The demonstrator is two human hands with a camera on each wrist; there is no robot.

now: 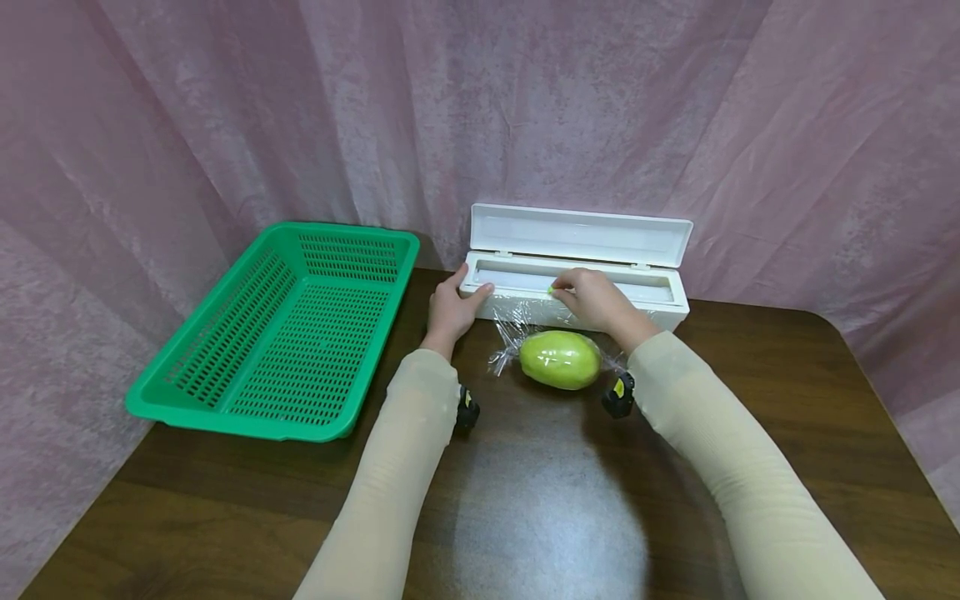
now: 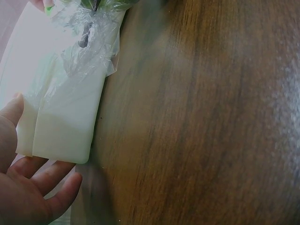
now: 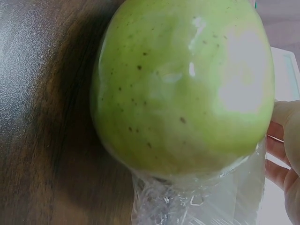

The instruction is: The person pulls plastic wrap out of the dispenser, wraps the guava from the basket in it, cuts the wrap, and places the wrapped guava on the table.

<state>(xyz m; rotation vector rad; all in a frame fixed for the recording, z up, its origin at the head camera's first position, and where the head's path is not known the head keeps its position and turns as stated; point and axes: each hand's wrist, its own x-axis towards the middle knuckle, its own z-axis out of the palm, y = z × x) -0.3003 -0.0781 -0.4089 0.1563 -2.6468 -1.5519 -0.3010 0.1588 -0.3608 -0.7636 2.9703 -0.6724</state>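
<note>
A white cling film dispenser [image 1: 576, 275] stands at the back of the table with its lid raised. My left hand [image 1: 450, 312] holds its left end, thumb on the top edge and fingers around the end, as the left wrist view shows. My right hand [image 1: 596, 304] pinches the small bright green slide cutter [image 1: 551, 290] on the dispenser's front edge. Just in front lies an oval green fruit [image 1: 560, 359] with dark specks, wrapped in clear cling film [image 1: 512, 333]. The film reaches from the fruit up to the dispenser's front and bunches at the fruit's ends.
A green plastic basket [image 1: 273, 432] with slotted sides stands to the left on the brown wooden table [image 1: 547, 517]. A pink curtain [image 1: 570, 108] hangs close behind the dispenser. The table's right edge is in view.
</note>
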